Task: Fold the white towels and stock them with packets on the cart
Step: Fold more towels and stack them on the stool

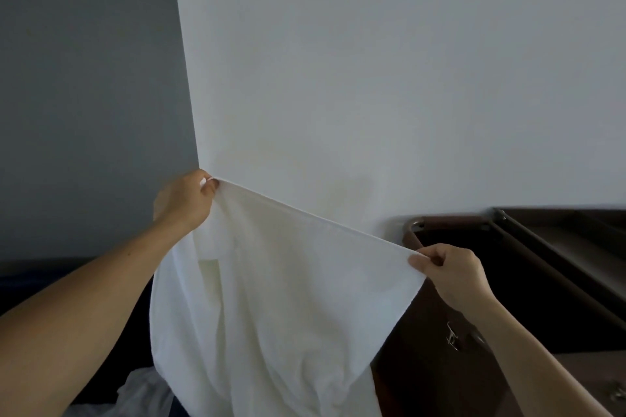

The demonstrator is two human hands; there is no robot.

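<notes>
A white towel (pixel 281 298) hangs stretched in the air in front of me, its top edge taut and slanting down to the right. My left hand (pixel 184 201) pinches the upper left corner, raised higher. My right hand (pixel 450 269) pinches the upper right corner, lower and near the cart. The towel's lower part droops in folds and runs out of the bottom of the view. The dark brown cart (pixel 528 281) stands at the right, behind my right hand. No packets are in view.
A white wall (pixel 372 78) fills the background, with a grey wall (pixel 84 95) to the left. More white cloth (pixel 145 393) lies low at the bottom left on a dark surface. A metal latch (pixel 452 337) sits on the cart's side.
</notes>
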